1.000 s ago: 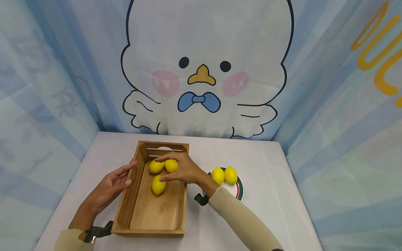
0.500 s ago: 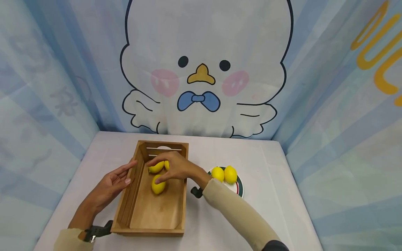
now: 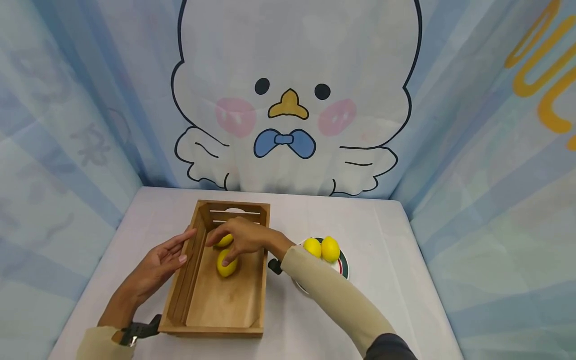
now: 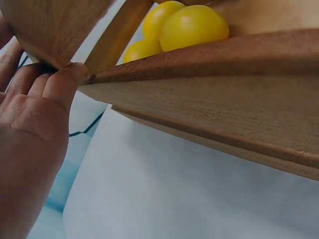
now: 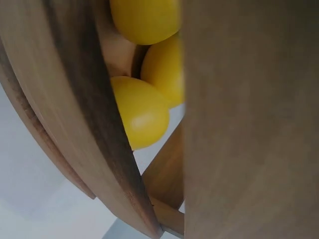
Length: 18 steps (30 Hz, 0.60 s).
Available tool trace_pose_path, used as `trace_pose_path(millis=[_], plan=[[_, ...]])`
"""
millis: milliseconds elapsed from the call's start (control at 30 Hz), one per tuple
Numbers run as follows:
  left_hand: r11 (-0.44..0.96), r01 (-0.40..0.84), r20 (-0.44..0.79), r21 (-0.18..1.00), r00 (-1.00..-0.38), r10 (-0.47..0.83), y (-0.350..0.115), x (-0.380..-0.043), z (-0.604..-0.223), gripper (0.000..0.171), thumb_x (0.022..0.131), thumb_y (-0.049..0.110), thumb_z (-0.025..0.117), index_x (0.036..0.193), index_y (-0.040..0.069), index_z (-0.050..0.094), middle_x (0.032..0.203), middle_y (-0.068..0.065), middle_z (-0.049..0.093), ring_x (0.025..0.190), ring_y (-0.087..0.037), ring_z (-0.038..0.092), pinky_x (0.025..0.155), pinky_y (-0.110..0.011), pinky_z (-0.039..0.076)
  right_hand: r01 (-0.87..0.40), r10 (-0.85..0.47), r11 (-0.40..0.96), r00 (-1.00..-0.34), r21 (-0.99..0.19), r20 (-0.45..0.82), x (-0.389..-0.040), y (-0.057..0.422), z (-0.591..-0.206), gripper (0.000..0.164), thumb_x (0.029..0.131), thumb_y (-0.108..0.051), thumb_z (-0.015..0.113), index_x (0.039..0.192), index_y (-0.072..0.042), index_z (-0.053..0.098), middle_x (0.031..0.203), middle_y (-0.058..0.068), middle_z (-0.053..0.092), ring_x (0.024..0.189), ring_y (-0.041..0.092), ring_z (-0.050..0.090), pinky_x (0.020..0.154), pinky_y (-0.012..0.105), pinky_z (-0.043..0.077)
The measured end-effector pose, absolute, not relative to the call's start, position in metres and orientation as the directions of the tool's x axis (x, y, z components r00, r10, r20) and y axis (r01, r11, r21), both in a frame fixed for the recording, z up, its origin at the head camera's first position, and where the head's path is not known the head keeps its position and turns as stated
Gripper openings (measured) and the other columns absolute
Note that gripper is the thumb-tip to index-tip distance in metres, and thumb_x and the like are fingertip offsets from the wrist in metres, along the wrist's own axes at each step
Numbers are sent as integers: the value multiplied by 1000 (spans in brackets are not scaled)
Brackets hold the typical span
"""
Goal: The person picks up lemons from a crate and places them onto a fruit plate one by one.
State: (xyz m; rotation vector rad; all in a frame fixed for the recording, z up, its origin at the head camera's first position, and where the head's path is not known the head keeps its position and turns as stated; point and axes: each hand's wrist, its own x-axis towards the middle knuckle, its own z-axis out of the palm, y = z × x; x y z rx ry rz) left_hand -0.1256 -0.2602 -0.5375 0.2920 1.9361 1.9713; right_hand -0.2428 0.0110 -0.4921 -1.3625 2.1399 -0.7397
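Crate (image 3: pixel 211 332) sits left of centre on the table (image 3: pixel 373 305), long axis running away from me; the nearest lemon (image 3: pixel 226 270), in its far half, points roughly the same way. My left hand (image 3: pixel 164 257) touches the crate's left side, fingers extended; my right hand (image 3: pixel 243 237), thumb and index spread, reaches over the lemon, contact unclear.

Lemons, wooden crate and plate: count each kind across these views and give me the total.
Lemons: 5 visible (3 in the crate, one of them clear only in the wrist views; 2 on the plate)
Wooden crate: 1
Plate: 1
Total: 7
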Motion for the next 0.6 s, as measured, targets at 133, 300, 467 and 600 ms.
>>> trace_pose_path(millis=[133,300,467,600], plan=[[-10,-107,-94,994,-912,399,-261,-126,-538,64,111,7,52,170,13,27,181,-12,-4,154,16,20,111,-4,37,-666,-920,370,-361,-648,-154,-246,7,-494,59,83,-23,94,138,-15,72,138,-7,72,128,1,63,113,13,44],[-39,-96,-71,995,-907,414,-260,-125,-537,64,111,5,51,169,10,26,180,-14,-5,151,20,20,112,-3,35,-641,-916,391,-342,-660,-210,-249,4,-497,61,82,-18,94,138,-13,72,137,-6,74,130,2,63,115,19,48],[-32,-94,-72,995,-907,414,-259,-125,-537,64,111,5,51,169,9,26,181,-14,-4,151,21,21,111,-2,35,-632,-912,408,-321,-659,-257,-248,0,-500,63,80,-12,94,139,-12,71,138,-4,73,130,4,64,115,22,49],[-34,-86,-64,996,-908,414,-260,-126,-538,64,111,5,52,169,9,26,180,-15,-4,150,21,22,112,-2,35,-659,-910,414,-307,-628,-277,-249,-4,-500,62,80,-11,94,138,-11,72,137,-3,74,131,7,64,114,18,47]])
